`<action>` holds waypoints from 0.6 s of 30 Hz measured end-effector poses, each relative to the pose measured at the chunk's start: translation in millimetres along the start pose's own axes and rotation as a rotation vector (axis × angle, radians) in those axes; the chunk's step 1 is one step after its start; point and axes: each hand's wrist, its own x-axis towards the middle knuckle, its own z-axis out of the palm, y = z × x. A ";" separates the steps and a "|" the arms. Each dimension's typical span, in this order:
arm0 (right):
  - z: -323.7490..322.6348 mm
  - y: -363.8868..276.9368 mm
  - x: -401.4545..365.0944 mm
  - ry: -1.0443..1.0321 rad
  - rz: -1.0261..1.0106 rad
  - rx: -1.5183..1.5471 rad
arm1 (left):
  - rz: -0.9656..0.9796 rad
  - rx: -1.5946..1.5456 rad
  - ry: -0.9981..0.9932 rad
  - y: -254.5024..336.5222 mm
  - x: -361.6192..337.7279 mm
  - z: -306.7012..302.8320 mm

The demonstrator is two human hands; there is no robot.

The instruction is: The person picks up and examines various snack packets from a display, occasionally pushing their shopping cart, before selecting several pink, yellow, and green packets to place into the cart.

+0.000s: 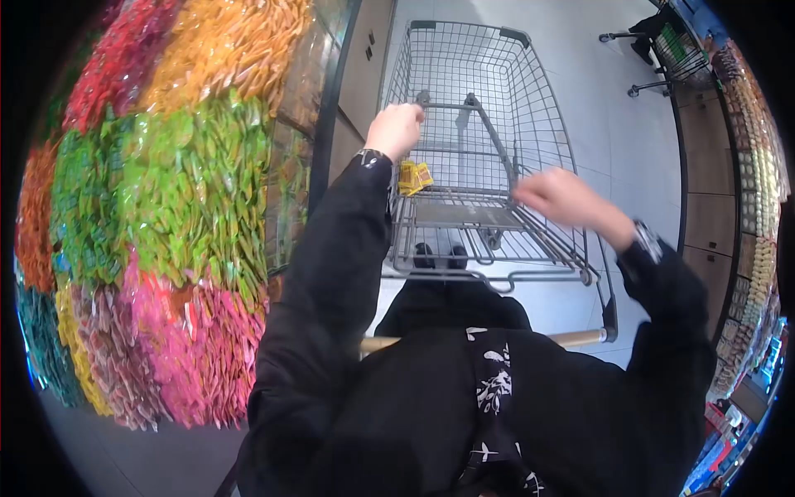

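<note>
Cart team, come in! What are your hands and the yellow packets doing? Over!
Left hand over cart, left side. Right hand over right side, blurred. Yellow packets inside, near left side. Nothing seen on top. Over.

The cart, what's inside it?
Inside the cart are yellow packets, on its left side by the grey panel. Whatever lies directly beneath the packets is covered, so I cannot tell.
</note>
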 end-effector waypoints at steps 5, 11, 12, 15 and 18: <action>111.5 137.4 179.6 -0.274 0.179 0.016 | -0.595 -0.449 -0.142 -102.7 1.5 170.8; 245.3 198.2 286.2 -0.325 0.444 0.014 | -0.918 -0.295 -0.392 -84.9 -26.9 200.6; 259.7 194.6 296.9 -0.340 0.429 0.028 | -0.968 -0.268 -0.345 -94.9 -34.8 215.3; 300.7 199.7 326.9 -0.316 0.579 0.110 | -1.036 -0.272 -0.329 -106.2 -35.6 227.0; 364.8 214.4 351.9 -0.097 0.703 0.347 | -0.966 -0.325 -0.518 -123.3 -37.4 238.1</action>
